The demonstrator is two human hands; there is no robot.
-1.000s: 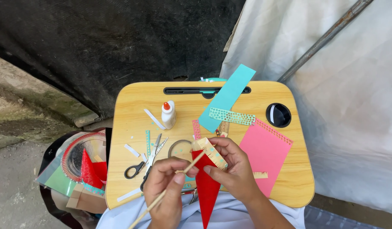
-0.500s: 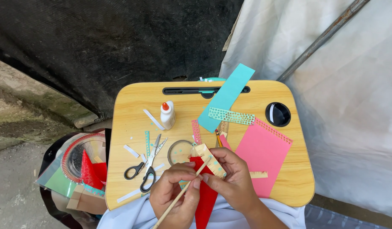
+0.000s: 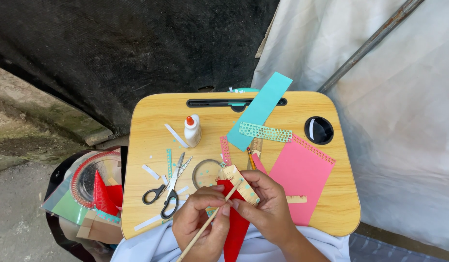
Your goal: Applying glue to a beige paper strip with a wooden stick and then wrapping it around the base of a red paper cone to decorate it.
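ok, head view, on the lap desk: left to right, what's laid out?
scissors → glue bottle → tape ring → teal paper strip → pink sheet → round black cup recess. The two hands near the front edge overlap that span, so they are left out.

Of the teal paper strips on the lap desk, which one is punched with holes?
The short teal strip lying crosswise just above the pink sheet; the long plain teal strip running diagonally to the desk's far edge has no holes.
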